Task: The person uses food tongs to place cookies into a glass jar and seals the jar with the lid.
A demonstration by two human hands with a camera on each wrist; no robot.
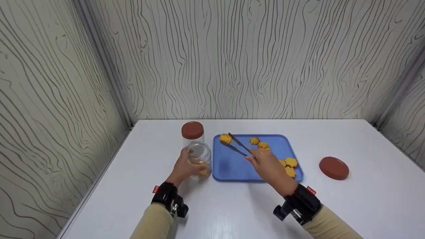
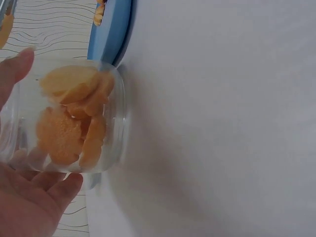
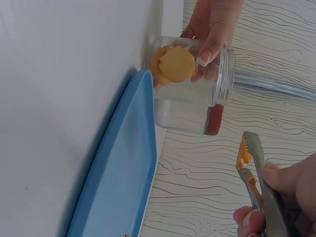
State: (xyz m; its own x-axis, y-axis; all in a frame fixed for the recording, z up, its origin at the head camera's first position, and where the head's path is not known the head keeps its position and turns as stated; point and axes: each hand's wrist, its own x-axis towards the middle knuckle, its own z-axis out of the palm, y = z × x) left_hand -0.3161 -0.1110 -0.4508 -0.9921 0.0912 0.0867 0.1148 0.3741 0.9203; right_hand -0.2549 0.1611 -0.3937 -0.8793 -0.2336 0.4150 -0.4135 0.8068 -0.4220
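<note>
The open jar (image 1: 199, 159) stands on the table (image 1: 232, 212) inside the curl of the left hand (image 1: 184, 167), with several cookies (image 2: 74, 118) lying in its bottom just beyond those fingers (image 3: 207, 47), and the tray (image 1: 229, 166) lies just beside the jar on the side away from the palm. A lidded jar (image 1: 192, 132) stands behind the open jar, past the left fingertips. The tongs (image 1: 237, 146) run forward from the right hand (image 1: 269, 167) over the tray and pinch one cookie (image 1: 225, 138) at their tips, well ahead of the fingers, while more cookies (image 1: 289, 166) lie on the tray beside and ahead of that hand, and a loose lid (image 1: 333, 168) lies on the table to its right, apart from the tray.
</note>
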